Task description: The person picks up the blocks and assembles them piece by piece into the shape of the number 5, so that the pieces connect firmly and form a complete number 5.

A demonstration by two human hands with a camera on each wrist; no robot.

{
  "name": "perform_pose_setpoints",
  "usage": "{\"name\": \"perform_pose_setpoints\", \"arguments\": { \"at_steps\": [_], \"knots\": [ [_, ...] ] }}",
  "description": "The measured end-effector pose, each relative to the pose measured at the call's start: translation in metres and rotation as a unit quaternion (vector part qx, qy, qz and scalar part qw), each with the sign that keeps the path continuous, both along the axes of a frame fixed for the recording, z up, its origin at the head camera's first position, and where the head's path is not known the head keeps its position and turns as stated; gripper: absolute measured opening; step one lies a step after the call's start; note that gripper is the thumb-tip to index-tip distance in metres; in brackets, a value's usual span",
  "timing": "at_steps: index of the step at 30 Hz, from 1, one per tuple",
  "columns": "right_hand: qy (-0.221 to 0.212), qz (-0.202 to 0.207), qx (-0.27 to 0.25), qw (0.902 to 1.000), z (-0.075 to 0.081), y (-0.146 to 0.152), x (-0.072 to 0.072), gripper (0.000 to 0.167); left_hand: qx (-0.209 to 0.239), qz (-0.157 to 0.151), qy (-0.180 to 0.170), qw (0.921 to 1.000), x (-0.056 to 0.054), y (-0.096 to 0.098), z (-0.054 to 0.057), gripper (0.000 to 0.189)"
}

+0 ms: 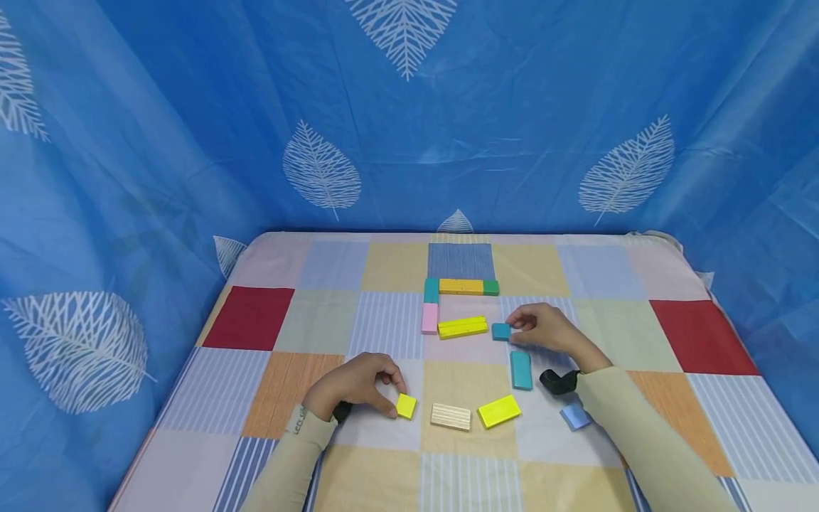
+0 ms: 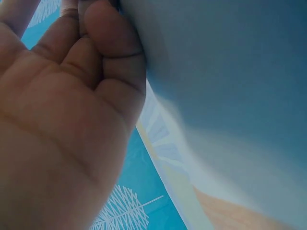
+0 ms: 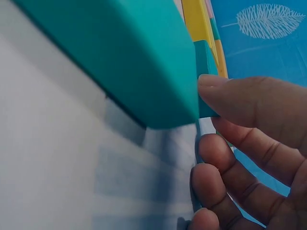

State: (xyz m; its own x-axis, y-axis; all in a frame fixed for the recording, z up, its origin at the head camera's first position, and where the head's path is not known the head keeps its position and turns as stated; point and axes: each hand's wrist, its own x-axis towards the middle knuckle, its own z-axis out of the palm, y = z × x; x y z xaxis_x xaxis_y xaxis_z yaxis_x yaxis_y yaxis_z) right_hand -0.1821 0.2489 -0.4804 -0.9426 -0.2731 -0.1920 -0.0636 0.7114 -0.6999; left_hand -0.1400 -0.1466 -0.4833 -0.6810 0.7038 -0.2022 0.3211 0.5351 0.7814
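Note:
My left hand (image 1: 361,380) pinches a small yellow square block (image 1: 406,406) between thumb and forefinger, low over the cloth. In the left wrist view the fingers curl inward and the block is hidden. Farther up the table, my right hand (image 1: 547,331) pinches a small teal block (image 1: 501,332), at the right end of a long yellow block (image 1: 463,327). The right wrist view has the thumb (image 3: 216,88) pressed on this small teal block (image 3: 205,57). A larger teal block (image 3: 120,57) looms in front of it there; it lies just below the right hand in the head view.
An orange block (image 1: 461,286), a green block (image 1: 490,287), a teal block (image 1: 431,290) and a pink block (image 1: 429,318) form a corner. Nearer lie a striped wooden block (image 1: 451,417), a yellow block (image 1: 499,412) and a blue block (image 1: 575,417), this last by the right sleeve.

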Motion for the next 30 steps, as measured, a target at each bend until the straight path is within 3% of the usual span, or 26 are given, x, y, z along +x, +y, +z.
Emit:
{"name": "perform_pose_setpoints", "arguments": {
  "at_steps": [30],
  "knots": [
    [-0.008,-0.012,-0.009,0.9999,-0.0020,-0.0081,-0.0006,0.027,-0.006,0.016,-0.010,0.9998,0.0003,0.0012,-0.0023,0.028]
  ]
}}
